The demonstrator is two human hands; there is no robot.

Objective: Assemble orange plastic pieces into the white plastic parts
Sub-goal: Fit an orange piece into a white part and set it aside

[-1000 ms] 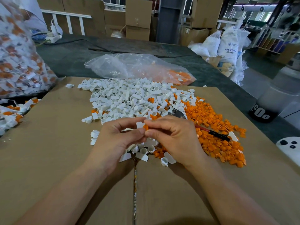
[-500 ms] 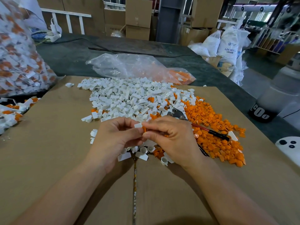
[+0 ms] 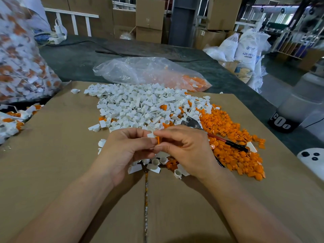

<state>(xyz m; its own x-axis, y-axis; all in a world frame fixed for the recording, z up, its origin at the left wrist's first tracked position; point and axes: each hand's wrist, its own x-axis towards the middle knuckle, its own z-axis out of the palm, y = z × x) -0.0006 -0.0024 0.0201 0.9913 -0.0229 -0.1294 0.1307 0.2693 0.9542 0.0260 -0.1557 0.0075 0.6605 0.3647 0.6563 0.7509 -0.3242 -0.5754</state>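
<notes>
Orange plastic, one small orange piece (image 3: 158,139), is pinched between the thumb and forefinger of my right hand (image 3: 185,151). It meets the white part (image 3: 151,135) that my left hand (image 3: 126,149) pinches at its fingertips. The two hands are drawn close together, knuckles up, above the near edge of the heaps. I cannot tell whether the piece is seated in the part or only touching it, for my fingers cover the joint.

Under my hands lies the cardboard worktop (image 3: 52,155), with a seam running toward me between my forearms. The heap of white parts (image 3: 140,106) spreads across its far middle. The heap of orange pieces (image 3: 233,137) lies to the right of it, and the two mix where they meet. A few loose white parts and orange pieces lie directly beneath my hands.

A scraper (image 3: 226,141) with a red and black handle rests on the orange heap, just beyond my right hand, its metal blade toward the white heap. Behind the heaps a clear plastic bag (image 3: 140,71) lies slumped on the dark cloth, with some orange pieces in its right end. At the far left a large bag (image 3: 21,58) stands full of white and orange items. White sacks (image 3: 245,48) and cardboard boxes (image 3: 149,14) stand in the background.
</notes>
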